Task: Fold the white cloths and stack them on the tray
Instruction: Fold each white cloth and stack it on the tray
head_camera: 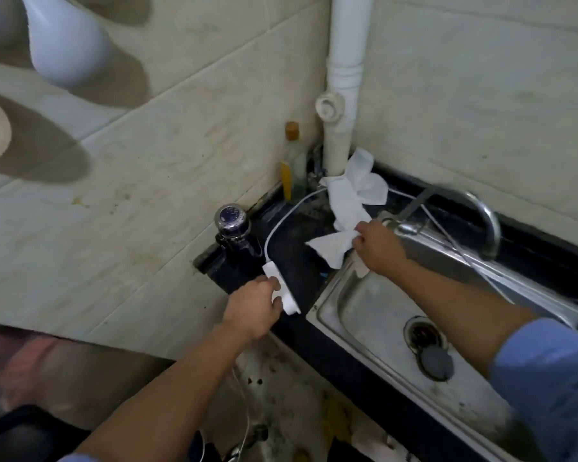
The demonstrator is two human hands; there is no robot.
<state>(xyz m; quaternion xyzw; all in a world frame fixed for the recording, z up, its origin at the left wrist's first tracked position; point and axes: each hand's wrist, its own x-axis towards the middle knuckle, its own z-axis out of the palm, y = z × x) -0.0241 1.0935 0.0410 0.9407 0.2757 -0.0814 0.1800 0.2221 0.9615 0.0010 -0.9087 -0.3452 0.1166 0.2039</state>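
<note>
Room: we're looking down into a kitchen corner, with pale stained wall tiles [181, 161] all round.
Bench: a black stone bench [291, 241] runs along the wall into the corner.
Sink: a stainless steel sink [357, 315] is set into the bench on the right, with a curved chrome tap [488, 221] arching over its far rim.
Pipe: a white plastic drainpipe [344, 78] drops straight down the corner to the bench.
Cloth: the crumpled white cloth [354, 188] sprawls on the bench from the pipe's foot to the sink's far-left corner. One piece or two, can't tell.
Right hand: the right hand [377, 248] is at that sink corner, its grip bunched round the cloth's lower end.
Left hand: the left hand [254, 308] is at the bench's front edge, its grip pinching a small white rectangular block [286, 298]. A thin white cable [281, 225] curves away from the block toward the corner.
Flask: a dark blue flask with a shiny cap [232, 228] stands upright at the bench's left end, near the block.
Bottle: a clear glass bottle with a tan cap [292, 155] stands upright against the wall, just beside the pipe.
</note>
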